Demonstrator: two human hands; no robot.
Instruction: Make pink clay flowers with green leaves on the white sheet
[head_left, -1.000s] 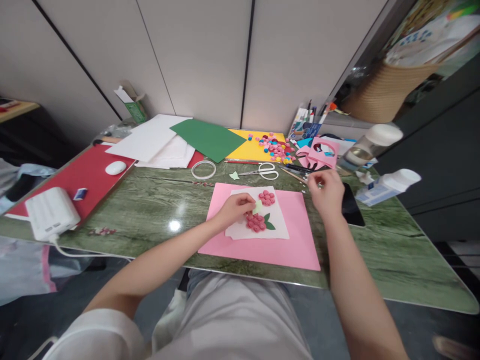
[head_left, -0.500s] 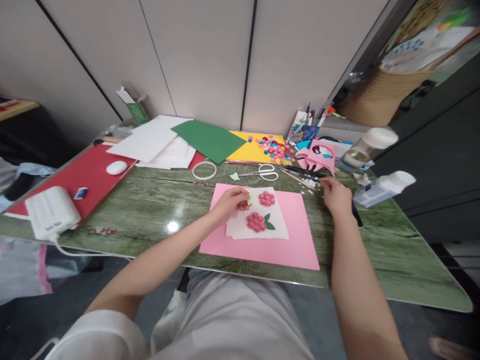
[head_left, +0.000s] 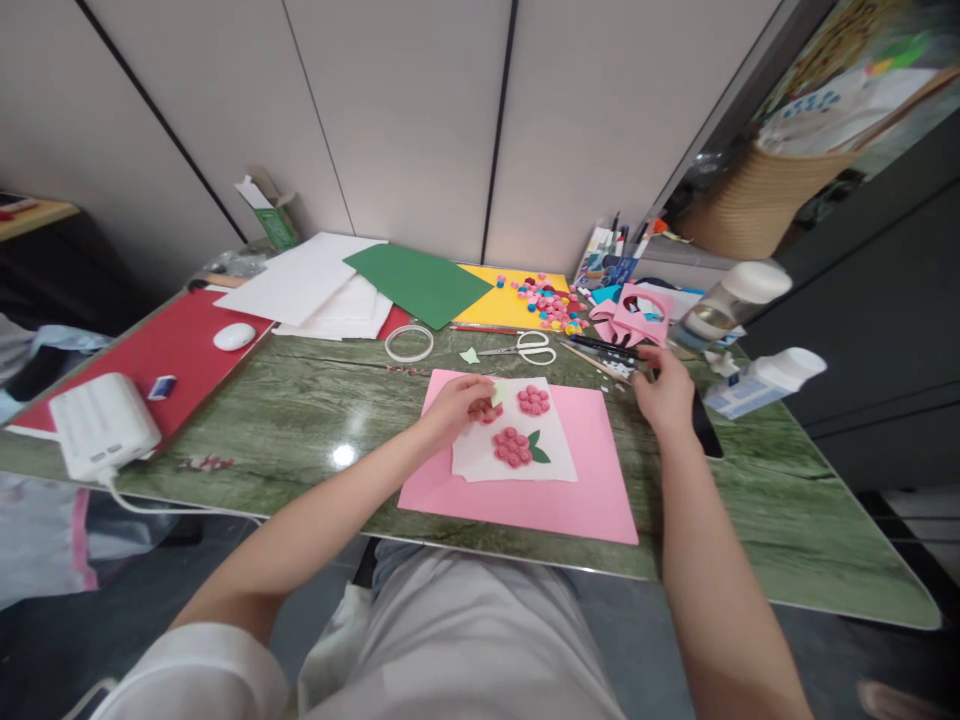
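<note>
My left hand (head_left: 459, 408) pinches a light green paper piece (head_left: 499, 394) over the upper left of a white sheet (head_left: 476, 462). That sheet lies on a larger pink sheet (head_left: 600, 500). On the white sheet are clusters of pink paper coils, one at the upper right (head_left: 534, 400) and one lower down (head_left: 512, 446) with dark green paper leaves (head_left: 538, 449) at its side. My fingers partly cover a third cluster (head_left: 484, 410). To the right, my right hand (head_left: 666, 392) is at small white bits (head_left: 616, 369), thumb and forefinger apart, near black pens (head_left: 600, 345).
Behind the pink sheet lie white-handled scissors (head_left: 534, 348), a tape roll (head_left: 409, 343) and a green scrap (head_left: 469, 356). Coloured coils (head_left: 551, 300) cover a yellow sheet (head_left: 480, 312). Two bottles (head_left: 769, 382) (head_left: 731, 305) stand right, beside a dark phone (head_left: 706, 430). A power bank (head_left: 105, 425) sits left.
My right hand has shifted slightly left and toward me, its thumb and forefinger spreading beside the white bits. My left hand stays over the white sheet with the light green piece.
</note>
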